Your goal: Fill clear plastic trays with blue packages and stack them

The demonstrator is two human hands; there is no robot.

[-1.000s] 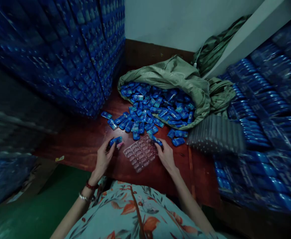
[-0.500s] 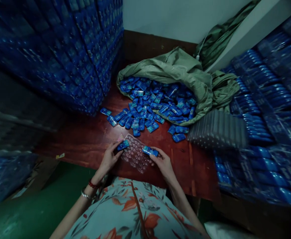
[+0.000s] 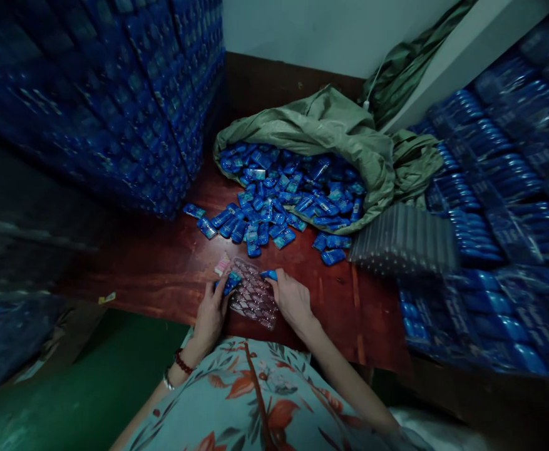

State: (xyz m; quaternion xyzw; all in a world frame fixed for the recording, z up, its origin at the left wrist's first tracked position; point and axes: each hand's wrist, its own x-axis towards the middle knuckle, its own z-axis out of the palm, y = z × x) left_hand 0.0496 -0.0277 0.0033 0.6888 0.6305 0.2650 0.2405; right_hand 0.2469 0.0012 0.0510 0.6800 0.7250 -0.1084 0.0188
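Observation:
My left hand (image 3: 212,308) is closed on a small blue packet (image 3: 230,283) at the left edge of a clear, patterned plastic sheet or tray (image 3: 254,297); its exact kind I cannot make out. Opposite it, my right hand (image 3: 292,300) pinches another blue packet (image 3: 269,274), mostly hidden by the fingers, over the tray's right side. A small pink-and-white piece (image 3: 222,264) lies just beyond my left fingers. Many like packets (image 3: 260,216) spill over the reddish-brown table (image 3: 161,275) from a green woven sack (image 3: 330,122) lying on its side.
Tall stacks of blue packs (image 3: 175,94) rise at the left. More wrapped blue packs (image 3: 481,244) are piled at the right. A block of grey ridged trays (image 3: 405,241) sits at the table's right, near a few loose packets. A pale wall stands behind.
My right hand has turned over and come slightly left, covering more of its packet. My left hand has tilted its packet downward. The whole view has shifted a little.

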